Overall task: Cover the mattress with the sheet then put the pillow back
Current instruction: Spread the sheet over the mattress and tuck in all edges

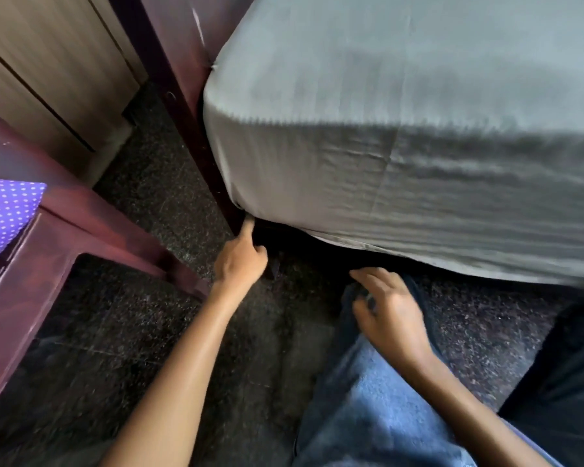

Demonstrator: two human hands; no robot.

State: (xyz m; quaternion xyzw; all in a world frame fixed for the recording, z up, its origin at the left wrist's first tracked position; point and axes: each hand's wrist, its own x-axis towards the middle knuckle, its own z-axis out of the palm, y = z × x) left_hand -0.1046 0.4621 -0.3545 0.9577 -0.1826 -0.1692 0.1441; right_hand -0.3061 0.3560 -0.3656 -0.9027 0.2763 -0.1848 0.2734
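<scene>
sheet (385,129), grey: 1 | pillow (4,210), purple with white dots: 1 | hands: 2, left hand (240,261) and right hand (391,311) | chair (81,230), maroon plastic: 1 | bed frame (182,96), dark wood: 1 | cabinet (48,79), pale striped: 1 | leg (368,399) in blue jeans: 1 | floor (149,332), dark speckled: 1

No text, label, brand, number or sign can be read on anything shown here.
</scene>
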